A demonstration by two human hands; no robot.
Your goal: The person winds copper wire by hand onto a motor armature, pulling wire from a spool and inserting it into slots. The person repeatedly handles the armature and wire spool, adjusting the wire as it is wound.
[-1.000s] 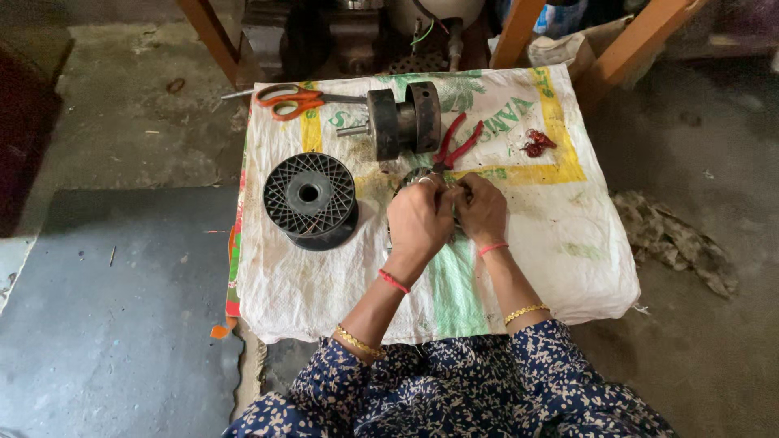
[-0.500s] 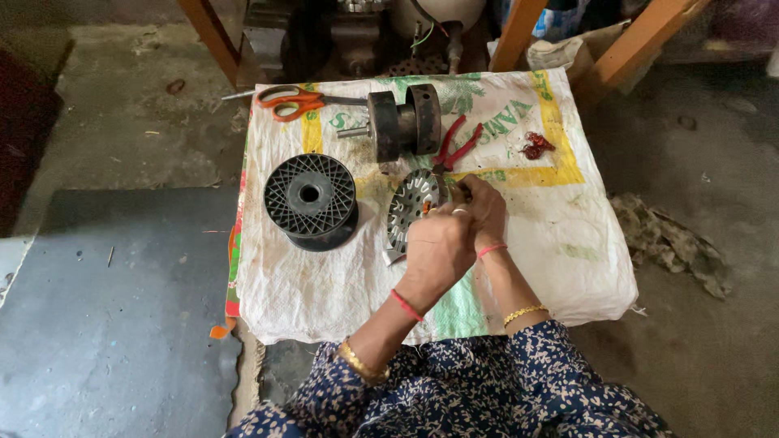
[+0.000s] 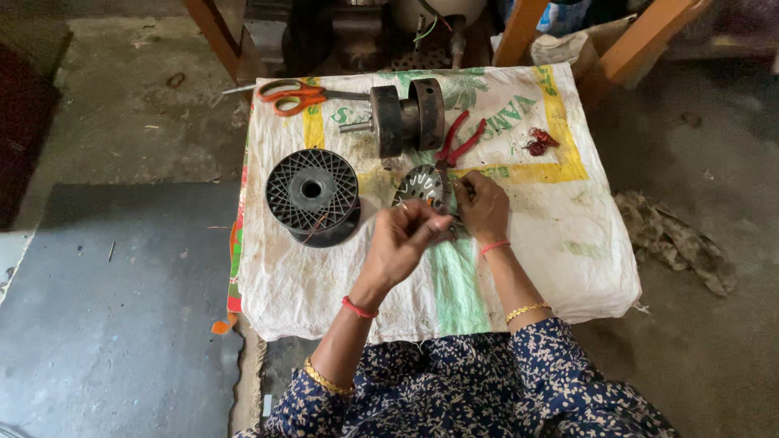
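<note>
We see both forearms reaching up from the bottom of the frame toward its centre. The left hand (image 3: 403,237) hovers raised, wrist bent, fingers curled in with thumb and fingertips pinched together in a tight grip. The right hand (image 3: 484,208) sits just to its upper right, palm down, fingers bunched forward and closed. The two hands are close together, not touching.

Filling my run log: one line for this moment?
left hand: raised, pinching | right hand: on round metal part | black spool: beside
</note>
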